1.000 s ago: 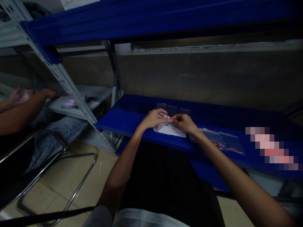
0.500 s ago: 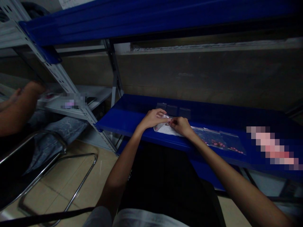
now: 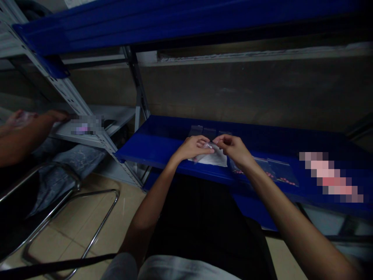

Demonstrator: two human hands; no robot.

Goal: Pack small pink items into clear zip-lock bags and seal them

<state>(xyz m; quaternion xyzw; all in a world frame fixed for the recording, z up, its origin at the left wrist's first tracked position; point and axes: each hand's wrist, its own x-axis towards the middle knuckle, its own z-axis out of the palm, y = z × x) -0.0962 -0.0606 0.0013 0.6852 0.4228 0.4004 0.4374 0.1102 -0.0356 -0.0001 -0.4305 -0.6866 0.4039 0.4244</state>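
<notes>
Up close, both hands meet over the near edge of the blue shelf (image 3: 154,144). The left hand (image 3: 194,147) has its fingers curled in, pinching one side of a small clear plastic bag (image 3: 210,145); the right hand (image 3: 234,148) is curled likewise and pinches the other side, so the little bag hangs between the two sets of fingertips, just above a white sheet (image 3: 214,159) lying on the shelf.

To the right of the right hand, more small clear bags (image 3: 279,174) with pink bits inside lie flat on the shelf. Farther back, three dark flat squares (image 3: 210,131) rest just beyond the hands, partly hidden by them. An upper blue shelf (image 3: 175,23) hangs overhead and keeps everything dim.

Far to the left, another person's arm (image 3: 20,136) rests by a grey shelf (image 3: 119,114), with a chrome-framed chair (image 3: 70,210) below on the tiled floor.

No writing can be read.
</notes>
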